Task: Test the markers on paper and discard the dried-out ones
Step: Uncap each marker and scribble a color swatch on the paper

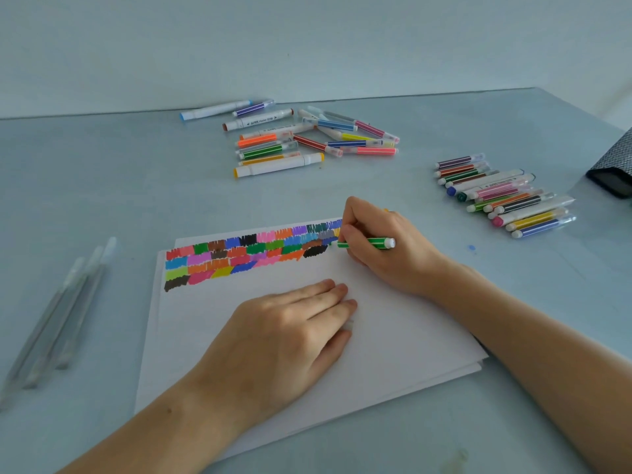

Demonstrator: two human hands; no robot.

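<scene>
Right hand (379, 248) reaches in from the lower right, wrist resting on the paper (393, 323), fingers curled tight around a green striped marker (367, 243); barrel lies nearly level, white end cap pointing right, tip end hidden under the fingers at the right end of the colour swatches (246, 256). Left hand (287, 323) lies palm down mid-sheet, fingers straight and together, pressing the paper flat; a small pale cap-like piece (349, 325) shows just under the fingertips, cannot tell if it is gripped. Paper is a loose stack of white sheets, edges slightly fanned, matte. Swatches form rows of short scribbled blocks, many colours, along the top edge. Table (102, 186) is smooth, pale blue-grey, faintly glossy. Far centre: a loose pile of markers (294, 138), thin striped barrels mixed with fatter white ones, crossing each other. Right: a tidier row of markers (502, 196), lying roughly parallel. Left, well apart from the paper: three clear-barrelled pens (61, 313) side by side. Dark textured pouch (614, 165) at the right edge, partly cut off.
</scene>
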